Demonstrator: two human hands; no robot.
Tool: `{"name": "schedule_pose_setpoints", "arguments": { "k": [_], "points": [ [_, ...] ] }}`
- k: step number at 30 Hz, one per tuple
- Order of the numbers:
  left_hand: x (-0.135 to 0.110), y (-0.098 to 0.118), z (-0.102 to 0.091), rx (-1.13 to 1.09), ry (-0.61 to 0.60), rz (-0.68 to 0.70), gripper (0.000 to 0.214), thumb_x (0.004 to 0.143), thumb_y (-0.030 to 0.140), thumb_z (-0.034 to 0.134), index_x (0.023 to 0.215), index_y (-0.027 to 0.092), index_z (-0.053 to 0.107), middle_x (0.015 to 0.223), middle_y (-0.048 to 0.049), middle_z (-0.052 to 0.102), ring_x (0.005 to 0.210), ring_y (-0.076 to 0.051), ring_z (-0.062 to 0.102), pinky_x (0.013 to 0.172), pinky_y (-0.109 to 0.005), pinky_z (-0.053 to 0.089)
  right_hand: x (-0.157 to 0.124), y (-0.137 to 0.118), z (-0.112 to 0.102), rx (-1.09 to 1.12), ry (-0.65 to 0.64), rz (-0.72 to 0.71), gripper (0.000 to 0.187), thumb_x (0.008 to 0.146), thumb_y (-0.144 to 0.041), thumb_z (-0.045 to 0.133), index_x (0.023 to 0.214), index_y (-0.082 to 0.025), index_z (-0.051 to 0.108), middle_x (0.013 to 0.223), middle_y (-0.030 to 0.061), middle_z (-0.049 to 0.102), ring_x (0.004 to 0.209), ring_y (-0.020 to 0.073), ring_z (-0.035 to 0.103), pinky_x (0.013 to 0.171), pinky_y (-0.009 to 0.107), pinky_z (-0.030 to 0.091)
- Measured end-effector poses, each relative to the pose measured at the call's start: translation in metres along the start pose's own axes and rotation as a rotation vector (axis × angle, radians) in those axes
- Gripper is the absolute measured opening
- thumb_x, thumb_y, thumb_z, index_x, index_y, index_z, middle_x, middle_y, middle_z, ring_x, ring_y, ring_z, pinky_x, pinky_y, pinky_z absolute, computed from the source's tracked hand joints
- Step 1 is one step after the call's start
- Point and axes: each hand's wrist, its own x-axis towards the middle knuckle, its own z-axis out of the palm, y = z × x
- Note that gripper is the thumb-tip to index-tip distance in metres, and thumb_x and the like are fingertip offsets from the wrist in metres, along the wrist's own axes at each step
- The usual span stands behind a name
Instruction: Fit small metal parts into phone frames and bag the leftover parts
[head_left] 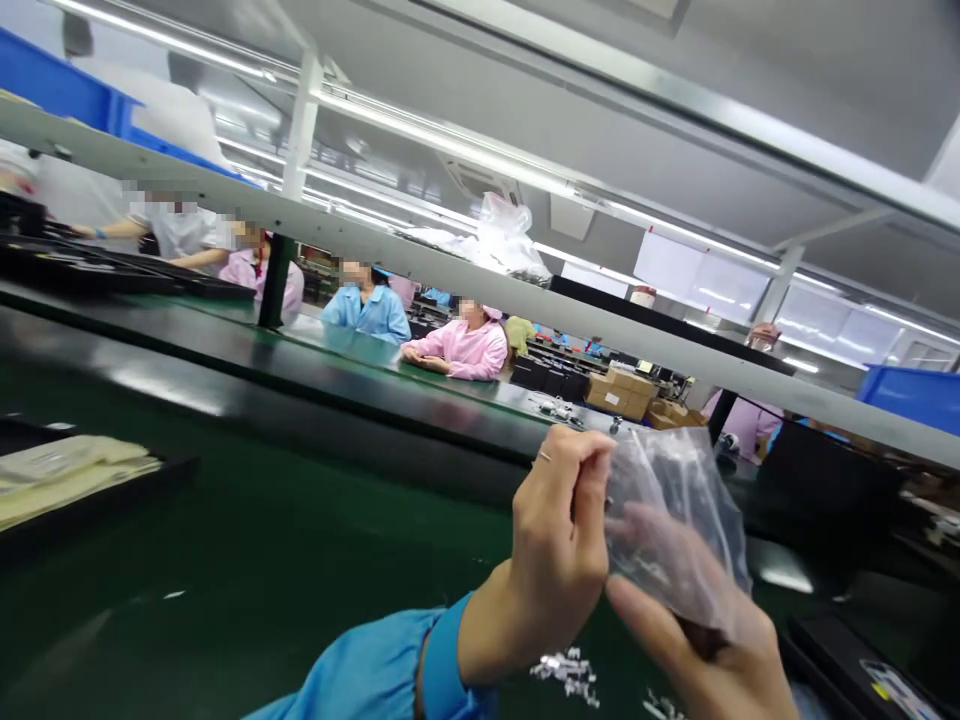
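Note:
A clear plastic bag (pixel 679 510) is held up in front of me, above the green work surface. My left hand (pixel 555 530), in a blue sleeve, is closed in a pinch at the bag's left edge. My right hand (pixel 724 640) grips the bag from below right; its thumb shows on the near side, and its fingers show blurred through the plastic. Whatever the bag contains is too blurred to make out. Under the hands, a scatter of small shiny pieces (pixel 568 675) lies on the green work surface (pixel 322 560).
A black tray (pixel 176 475) with pale yellow packets (pixel 71 475) sits at left. Another dark tray (pixel 855 670) is at lower right. A shelf rail (pixel 360 240) crosses overhead, carrying plastic bags (pixel 506 235) and blue bins (pixel 67 85). Several people sit across the bench, beyond cardboard boxes (pixel 619 393) at right.

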Motion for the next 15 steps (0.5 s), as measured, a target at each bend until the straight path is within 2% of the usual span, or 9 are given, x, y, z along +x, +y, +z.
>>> {"name": "schedule_pose_setpoints", "arguments": {
  "k": [1,3,5,7,10,12,15],
  "points": [
    [0.006,0.001,0.008,0.004,-0.004,0.056,0.018,0.084,0.007,0.041,0.089,0.021,0.050,0.080,0.0003,0.053,0.072,-0.012,0.050,0.065,-0.021,0.038,0.012,-0.004,-0.003,0.053,0.001,-0.013,0.027,0.058,-0.043,0.068,0.080,-0.027,0.068,0.076,0.0003,0.065,0.078,0.0177,0.060,0.068,0.023,0.048],
    [0.023,0.004,0.020,0.010,-0.041,0.124,0.019,0.084,0.006,0.041,0.091,0.021,0.049,0.082,0.0004,0.054,0.074,-0.011,0.051,0.065,-0.020,0.038,0.036,-0.011,-0.017,0.114,-0.020,-0.015,0.018,0.061,-0.041,0.067,0.071,-0.026,0.069,0.067,0.0001,0.065,0.063,0.0137,0.059,0.051,0.018,0.045],
    [0.045,0.005,0.025,0.017,-0.118,0.158,0.017,0.085,0.007,0.041,0.093,0.020,0.048,0.082,0.0001,0.054,0.074,-0.011,0.051,0.066,-0.019,0.039,0.062,-0.018,-0.039,0.120,-0.066,0.021,0.018,0.061,-0.041,0.068,0.068,-0.024,0.070,0.055,0.0004,0.060,0.043,0.0087,0.047,0.035,0.017,0.035],
    [0.074,0.001,0.026,0.085,-0.176,0.215,0.014,0.086,0.010,0.040,0.093,0.018,0.049,0.081,-0.0009,0.054,0.075,-0.012,0.052,0.070,-0.021,0.040,0.088,-0.027,-0.066,0.114,-0.085,0.059,0.020,0.060,-0.042,0.069,0.069,-0.024,0.071,0.055,0.0016,0.061,0.035,0.0053,0.036,0.029,0.018,0.026],
    [0.125,-0.016,0.026,0.463,-0.230,0.308,0.013,0.086,0.019,0.040,0.090,0.015,0.052,0.084,-0.0057,0.058,0.081,-0.018,0.052,0.079,-0.030,0.040,0.130,-0.045,-0.108,0.068,-0.018,0.093,0.023,0.051,-0.042,0.073,0.065,-0.023,0.072,0.065,0.0061,0.065,0.034,0.0056,0.036,0.027,0.019,0.026],
    [0.158,-0.035,0.029,0.811,-0.353,0.232,0.021,0.086,0.023,0.040,0.098,0.012,0.054,0.099,-0.0118,0.058,0.095,-0.025,0.049,0.086,-0.039,0.037,0.160,-0.059,-0.131,0.027,0.086,0.108,0.025,0.043,-0.043,0.076,0.056,-0.023,0.071,0.063,0.0089,0.066,0.037,0.0100,0.042,0.026,0.020,0.028],
    [0.197,-0.065,0.037,0.972,-0.458,0.106,0.033,0.081,0.022,0.048,0.110,0.008,0.052,0.121,-0.0192,0.047,0.112,-0.035,0.039,0.093,-0.050,0.028,0.203,-0.081,-0.155,0.028,0.252,0.043,0.023,0.035,-0.041,0.077,0.049,-0.025,0.068,0.064,0.0085,0.066,0.046,0.0154,0.049,0.027,0.021,0.029]
  ]
}}
